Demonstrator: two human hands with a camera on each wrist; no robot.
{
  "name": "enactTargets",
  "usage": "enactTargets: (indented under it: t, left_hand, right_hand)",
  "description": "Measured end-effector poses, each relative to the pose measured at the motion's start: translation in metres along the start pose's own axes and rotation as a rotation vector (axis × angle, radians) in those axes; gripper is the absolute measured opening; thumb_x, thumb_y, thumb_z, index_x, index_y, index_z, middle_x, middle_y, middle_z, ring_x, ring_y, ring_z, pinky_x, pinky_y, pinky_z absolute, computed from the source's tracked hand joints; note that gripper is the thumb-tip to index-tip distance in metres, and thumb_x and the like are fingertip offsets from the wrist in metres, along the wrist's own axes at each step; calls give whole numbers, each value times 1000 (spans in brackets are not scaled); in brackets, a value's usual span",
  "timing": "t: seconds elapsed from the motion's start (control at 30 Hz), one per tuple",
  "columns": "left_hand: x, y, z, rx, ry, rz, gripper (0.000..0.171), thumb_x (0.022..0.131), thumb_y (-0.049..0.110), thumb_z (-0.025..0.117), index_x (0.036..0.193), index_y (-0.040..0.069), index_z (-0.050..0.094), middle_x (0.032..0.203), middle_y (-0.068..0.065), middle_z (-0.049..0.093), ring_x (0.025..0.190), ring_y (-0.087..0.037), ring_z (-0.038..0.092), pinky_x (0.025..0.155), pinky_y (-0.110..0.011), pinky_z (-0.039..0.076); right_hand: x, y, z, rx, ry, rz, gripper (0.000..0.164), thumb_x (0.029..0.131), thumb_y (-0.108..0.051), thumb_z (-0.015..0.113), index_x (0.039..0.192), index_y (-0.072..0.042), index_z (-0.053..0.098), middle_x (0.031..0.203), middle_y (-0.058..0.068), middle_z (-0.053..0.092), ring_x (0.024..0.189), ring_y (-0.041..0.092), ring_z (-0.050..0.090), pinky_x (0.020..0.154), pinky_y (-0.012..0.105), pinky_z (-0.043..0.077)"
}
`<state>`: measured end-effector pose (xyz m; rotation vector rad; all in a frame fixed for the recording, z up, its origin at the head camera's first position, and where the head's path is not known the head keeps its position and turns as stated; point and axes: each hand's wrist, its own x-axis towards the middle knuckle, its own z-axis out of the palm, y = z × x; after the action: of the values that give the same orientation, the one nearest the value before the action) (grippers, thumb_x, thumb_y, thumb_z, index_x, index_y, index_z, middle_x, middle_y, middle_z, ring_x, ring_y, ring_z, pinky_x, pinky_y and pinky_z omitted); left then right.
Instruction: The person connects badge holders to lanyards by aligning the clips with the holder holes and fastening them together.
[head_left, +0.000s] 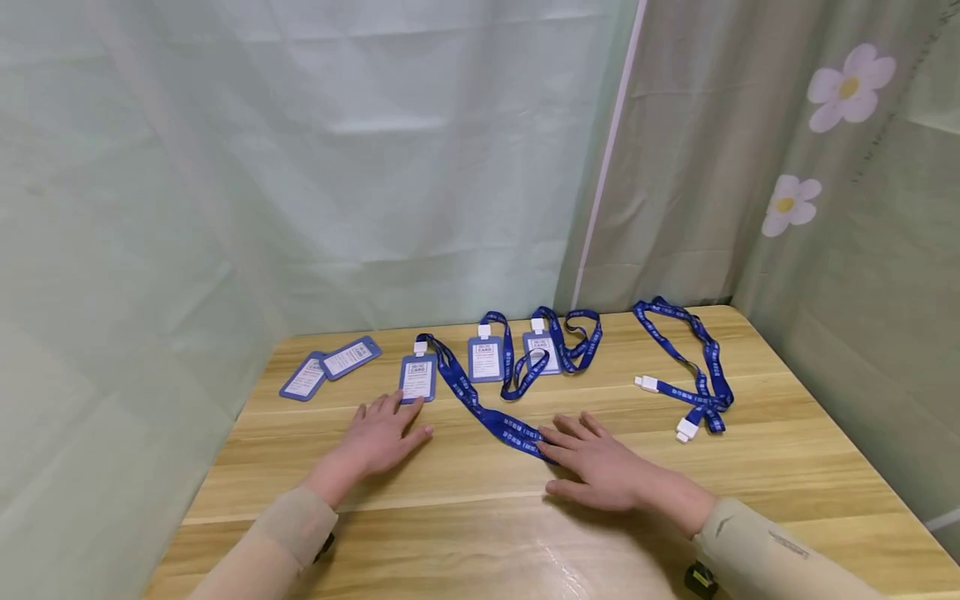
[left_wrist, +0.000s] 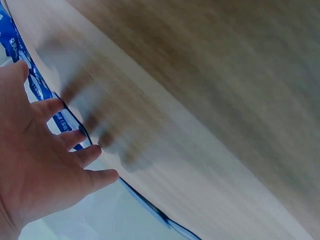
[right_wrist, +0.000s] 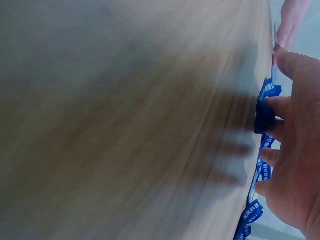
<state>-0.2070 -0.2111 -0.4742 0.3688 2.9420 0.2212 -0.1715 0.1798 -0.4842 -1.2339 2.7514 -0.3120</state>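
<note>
Badge holder (head_left: 402, 379): on table (head_left: 480, 533); blue, white printed card (head_left: 417, 382) inside.
Lanyard (head_left: 487, 417): blue, lettered, extends right of badge holder.
Left hand (head_left: 381, 436): fingers apart, at badge holder's lower edge.
Right hand (head_left: 603, 467): fingers apart, on lanyard.

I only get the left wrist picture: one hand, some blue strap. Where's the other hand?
Observer: The right hand is palm down at one end of a blue strap.
Visitor: What's at that strap's other end?
Observer: A blue badge holder, joined by a white clip.
Visitor: Are there any badges without straps?
Observer: Yes, two overlapping strapless badges lie towards the back left of the table.
</note>
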Motion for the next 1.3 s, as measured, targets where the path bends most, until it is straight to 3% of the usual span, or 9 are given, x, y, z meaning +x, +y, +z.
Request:
enactTargets:
  t: [0.23, 0.57, 0.73, 1.0, 1.3]
  left_hand:
    - [9, 4, 1, -12, 2, -2, 70, 105, 61, 40, 161, 19, 37, 165, -25, 24, 148, -52, 21, 116, -72, 12]
    - [21, 9, -2, -36, 15, -3, 63, 108, 54, 36, 160, 19, 39, 164, -25, 25, 148, -52, 21, 115, -74, 13]
    - [25, 11, -4, -44, 10, -16, 61, 109, 53, 33, 160, 19, 39, 165, -25, 25, 149, -52, 21, 116, -74, 12]
    - [34, 16, -5, -61, -6, -49, 62, 109, 54, 31, 160, 20, 37, 165, -24, 23, 150, -51, 18, 117, -72, 10]
    - [43, 21, -3, -60, -11, -60, 64, 108, 56, 30, 160, 20, 38, 166, -25, 22, 150, -50, 17, 118, -71, 9]
  right_hand:
    - [18, 2, 0, -13, 16, -26, 67, 107, -59, 36, 156, -15, 45, 165, 4, 34, 154, 39, 18, 121, 64, 5]
    - [39, 11, -2, -19, 3, 20, 60, 109, -56, 33, 156, -22, 46, 164, 1, 34, 154, 39, 17, 121, 66, 4]
    - [47, 17, -2, -34, 33, 4, 58, 110, -53, 31, 154, -19, 49, 162, 2, 38, 154, 39, 17, 121, 66, 4]
    - [58, 26, -6, -91, 64, 0, 51, 111, -44, 35, 150, -16, 54, 159, 5, 43, 154, 41, 16, 121, 66, 6]
    - [67, 35, -9, -65, 94, 42, 49, 111, -42, 37, 147, -15, 57, 157, 4, 46, 153, 39, 20, 121, 65, 6]
